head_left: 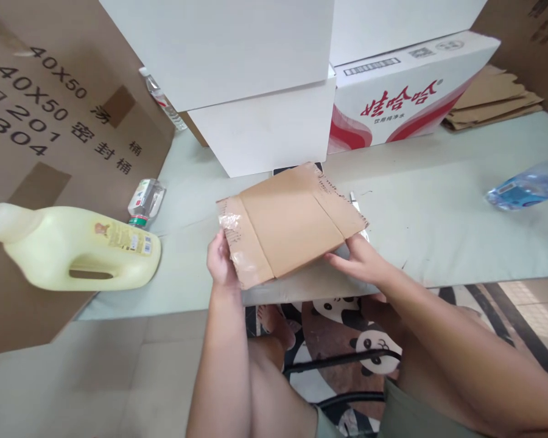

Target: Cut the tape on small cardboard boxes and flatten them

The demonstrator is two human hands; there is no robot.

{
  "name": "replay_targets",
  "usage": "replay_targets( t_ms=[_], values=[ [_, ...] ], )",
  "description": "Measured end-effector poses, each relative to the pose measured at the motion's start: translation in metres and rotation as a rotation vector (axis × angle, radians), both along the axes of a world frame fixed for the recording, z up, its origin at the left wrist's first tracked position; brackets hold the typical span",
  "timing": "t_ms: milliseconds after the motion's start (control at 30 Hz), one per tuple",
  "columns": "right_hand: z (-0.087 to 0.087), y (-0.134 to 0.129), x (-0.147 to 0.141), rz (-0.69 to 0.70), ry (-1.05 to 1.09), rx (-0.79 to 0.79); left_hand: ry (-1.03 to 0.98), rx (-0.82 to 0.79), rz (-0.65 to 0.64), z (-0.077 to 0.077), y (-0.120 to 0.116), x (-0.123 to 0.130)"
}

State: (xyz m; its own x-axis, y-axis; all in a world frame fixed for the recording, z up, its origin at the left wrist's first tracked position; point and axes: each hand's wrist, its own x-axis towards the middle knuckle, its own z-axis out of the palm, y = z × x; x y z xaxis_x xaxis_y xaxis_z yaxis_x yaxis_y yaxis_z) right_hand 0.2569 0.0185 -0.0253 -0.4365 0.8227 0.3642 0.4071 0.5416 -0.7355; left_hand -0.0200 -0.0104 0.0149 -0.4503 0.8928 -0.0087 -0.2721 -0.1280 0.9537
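Note:
A brown piece of cardboard (292,219) with creases, ragged ends and clear tape on its left flap is held at a slant above the pale cloth. My left hand (221,258) grips its left edge, the fingers partly hidden behind the flap. At the near right corner, my right hand (358,258) is closed on it, with the thumb at the edge and some fingers underneath. Behind the cardboard a dark flat object (320,166) peeks out. A thin white object (353,198) shows just past its right edge, mostly covered.
White boxes (265,134) and a red-and-white printed carton (393,109) stand at the back. To the left are a large carton (73,121), a yellow jug (132,255) and a small clear bottle (146,198). A blue-labelled bottle (525,185) and folded cardboard (493,100) lie right.

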Motion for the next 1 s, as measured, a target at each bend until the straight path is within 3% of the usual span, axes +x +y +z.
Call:
replay_targets(
  t_ms=[100, 167, 267, 333, 500, 800, 1000],
  values=[
    [0.003, 0.001, -0.008, -0.076, -0.003, -0.023, -0.156, -0.111, -0.119, 0.0, -0.007, -0.001],
    [0.006, 0.001, -0.011, -0.17, -0.004, -0.024, -0.159, -0.152, -0.159, -0.003, -0.007, 0.0],
    [0.011, 0.0, -0.011, -0.361, 0.03, -0.045, -0.108, -0.207, -0.107, -0.006, -0.003, 0.002],
    [0.015, 0.0, -0.009, -0.413, 0.129, -0.131, -0.074, -0.247, -0.043, -0.006, -0.001, 0.004],
    [0.024, 0.0, -0.006, -0.433, 0.379, -0.389, -0.028, -0.333, 0.008, -0.001, -0.003, 0.005],
    [0.033, -0.001, -0.009, -0.468, 0.258, -0.36, -0.033, -0.224, 0.043, 0.004, 0.0, 0.008],
    [0.025, 0.0, -0.006, -0.341, 0.464, -0.431, -0.032, -0.212, 0.208, -0.006, 0.009, 0.003]
  ],
)
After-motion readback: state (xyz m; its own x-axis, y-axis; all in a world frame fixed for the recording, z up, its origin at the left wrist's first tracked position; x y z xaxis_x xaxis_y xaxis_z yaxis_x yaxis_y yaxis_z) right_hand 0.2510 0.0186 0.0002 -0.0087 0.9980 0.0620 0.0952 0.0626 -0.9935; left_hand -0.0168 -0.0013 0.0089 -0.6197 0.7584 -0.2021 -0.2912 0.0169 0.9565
